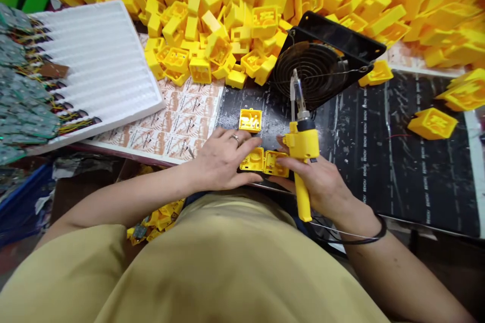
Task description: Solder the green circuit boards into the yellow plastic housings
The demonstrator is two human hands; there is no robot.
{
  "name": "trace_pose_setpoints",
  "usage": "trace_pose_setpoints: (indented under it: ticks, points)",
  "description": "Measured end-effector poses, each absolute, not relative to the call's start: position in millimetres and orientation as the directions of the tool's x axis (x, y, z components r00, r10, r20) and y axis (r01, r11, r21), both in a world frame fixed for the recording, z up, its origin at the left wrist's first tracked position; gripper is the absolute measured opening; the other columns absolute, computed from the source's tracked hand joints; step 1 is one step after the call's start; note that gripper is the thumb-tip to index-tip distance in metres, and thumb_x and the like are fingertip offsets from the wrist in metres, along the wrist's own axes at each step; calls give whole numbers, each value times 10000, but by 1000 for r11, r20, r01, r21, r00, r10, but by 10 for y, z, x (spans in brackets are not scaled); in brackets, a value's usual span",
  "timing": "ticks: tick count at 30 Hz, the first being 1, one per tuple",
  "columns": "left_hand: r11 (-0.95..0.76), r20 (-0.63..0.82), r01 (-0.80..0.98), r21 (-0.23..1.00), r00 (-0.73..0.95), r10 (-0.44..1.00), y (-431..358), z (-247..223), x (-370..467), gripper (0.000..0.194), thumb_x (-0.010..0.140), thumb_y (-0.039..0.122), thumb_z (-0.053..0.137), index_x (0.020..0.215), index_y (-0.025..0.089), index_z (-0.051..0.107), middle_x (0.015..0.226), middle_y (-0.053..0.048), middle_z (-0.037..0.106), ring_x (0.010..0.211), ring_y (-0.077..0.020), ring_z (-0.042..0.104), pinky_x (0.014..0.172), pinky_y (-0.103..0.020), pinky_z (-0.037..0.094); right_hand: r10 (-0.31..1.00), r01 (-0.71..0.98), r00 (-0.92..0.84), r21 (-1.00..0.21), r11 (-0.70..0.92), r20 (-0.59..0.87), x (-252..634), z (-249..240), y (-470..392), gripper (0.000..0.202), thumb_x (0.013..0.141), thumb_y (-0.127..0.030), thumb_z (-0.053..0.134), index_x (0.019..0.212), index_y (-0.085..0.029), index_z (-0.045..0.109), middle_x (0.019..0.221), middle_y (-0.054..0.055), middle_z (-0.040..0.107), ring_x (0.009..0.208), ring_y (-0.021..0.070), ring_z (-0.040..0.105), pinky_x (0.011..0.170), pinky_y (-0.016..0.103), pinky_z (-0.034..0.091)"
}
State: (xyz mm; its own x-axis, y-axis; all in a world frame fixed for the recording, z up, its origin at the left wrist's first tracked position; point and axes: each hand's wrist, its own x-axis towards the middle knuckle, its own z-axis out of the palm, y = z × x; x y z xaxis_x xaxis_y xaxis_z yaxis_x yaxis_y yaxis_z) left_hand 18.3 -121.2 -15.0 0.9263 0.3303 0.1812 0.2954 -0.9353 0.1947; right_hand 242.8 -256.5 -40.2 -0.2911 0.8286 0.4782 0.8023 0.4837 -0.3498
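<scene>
My left hand (229, 159) rests on the table with its fingers apart, thumb and forefinger around a small open yellow case (253, 160). A second yellow half (275, 162) lies beside that case, touched by the fingers of my right hand (316, 176). The same right hand holds a yellow soldering gun (303, 144), its handle hanging down and its metal tip pointing away from me. Just beyond my left fingers sits another open yellow case (250, 120) on the black mat. What lies under my palms is hidden.
A black fan (318, 60) stands behind the soldering gun. Heaped yellow cases (227, 20) fill the back. At left, a white foam tray (98, 55) carries green circuit boards (26, 96) with wires. Loose yellow cases (434, 123) lie at right on the black mat (417, 171).
</scene>
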Motion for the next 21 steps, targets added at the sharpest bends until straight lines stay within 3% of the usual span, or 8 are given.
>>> trace_pose_setpoints:
  ticks: [3,6,8,11,14,16,18,21]
  points:
    - [-888,247,381,256,863,441,-1049,-94,345,686,889,654,449,1280,101,557,1260,-188,600,1158,-321,555,970,-451,441,826,793,-275,-370,484,492,2420,-370,-2554,480,876,-282,723,1271,-202,463,1182,127,632,1178,284,596,927,443,569]
    - [-881,141,415,230,881,452,-770,-69,498,623,898,505,531,1346,73,516,1326,-211,559,1197,-333,527,1014,-462,432,801,774,-280,-369,514,529,2317,-371,-2466,461,866,-310,735,1229,-188,479,1127,113,647,1139,277,614,957,462,551]
    - [-916,3,340,214,937,349,-580,-47,527,563,893,389,568,1366,87,518,1328,-201,566,1178,-322,546,1007,-447,444,775,752,-313,-356,555,548,2227,-397,-2387,369,900,-308,697,1192,-198,500,1065,76,664,1066,240,643,951,426,554]
    - [-941,-180,207,269,970,162,-371,56,355,456,872,204,556,1326,195,587,1366,-133,561,1193,-269,567,1021,-390,449,767,735,-339,-356,577,544,2165,-448,-2308,274,943,-244,633,1188,-225,511,1058,48,670,997,193,662,874,332,575]
    - [-901,-248,123,416,969,18,-352,170,14,573,821,68,525,1343,298,579,1539,-86,407,1353,-254,474,1071,-357,430,801,759,-310,-374,533,512,2222,-482,-2288,350,924,-218,655,1235,-231,495,1119,69,662,1043,210,654,870,333,574]
    - [-861,-224,147,487,974,40,-462,170,-184,673,823,113,564,1457,304,444,1613,-101,272,1433,-276,379,1104,-382,415,815,766,-312,-377,520,489,2284,-499,-2289,387,914,-221,669,1257,-232,491,1146,77,656,1087,227,640,894,355,572]
    - [-834,-155,234,500,971,179,-640,84,-301,756,849,264,619,1533,234,299,1614,-165,239,1444,-308,352,1114,-432,406,809,759,-331,-374,534,485,2329,-517,-2298,407,900,-255,691,1259,-242,497,1154,74,656,1129,245,623,958,402,554]
    - [-802,18,334,495,919,394,-938,-128,-314,680,909,408,568,1484,105,369,1413,-221,514,1273,-287,526,1052,-410,451,803,754,-328,-374,539,497,2363,-557,-2315,449,872,-324,722,1263,-255,513,1155,87,658,1135,303,618,996,501,534]
